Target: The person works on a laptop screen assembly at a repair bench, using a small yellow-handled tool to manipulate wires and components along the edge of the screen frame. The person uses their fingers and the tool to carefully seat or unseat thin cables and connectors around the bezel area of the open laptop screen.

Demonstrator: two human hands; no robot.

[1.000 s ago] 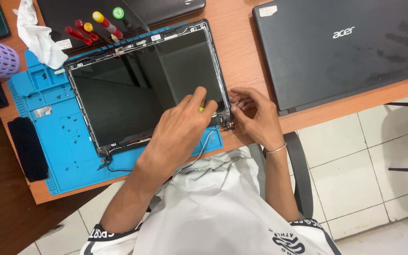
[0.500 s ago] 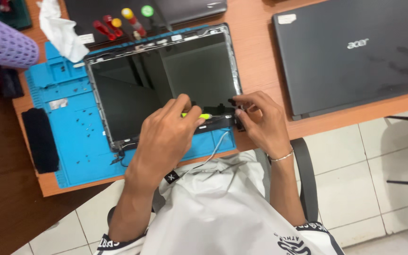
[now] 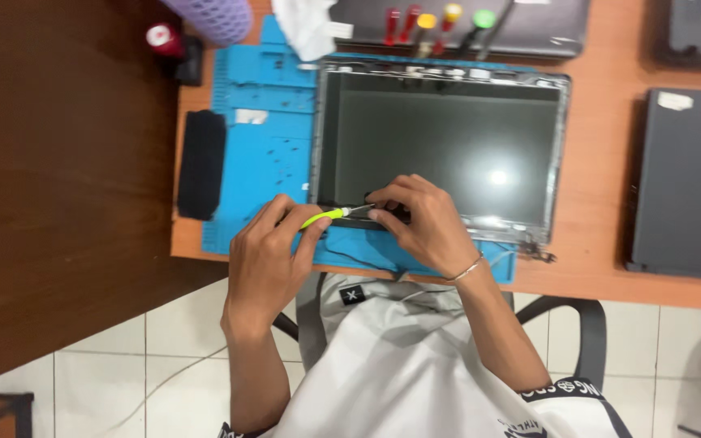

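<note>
Head view: the left hand (image 3: pixel 265 259) grips a yellow-green tool (image 3: pixel 326 216), its tip pointing toward 3 o'clock at the near left corner of the screen panel (image 3: pixel 448 146). The right hand (image 3: pixel 423 223) presses curled fingers on that edge, holding nothing. The panel lies on a blue mat (image 3: pixel 261 138); screwdrivers (image 3: pixel 432 20) at 12 o'clock, a closed laptop (image 3: pixel 687 182) at 3.

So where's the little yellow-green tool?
In the head view, the yellow-green tool is in the left hand, tip at the screen panel's bottom-left edge, beside the right hand.
</note>
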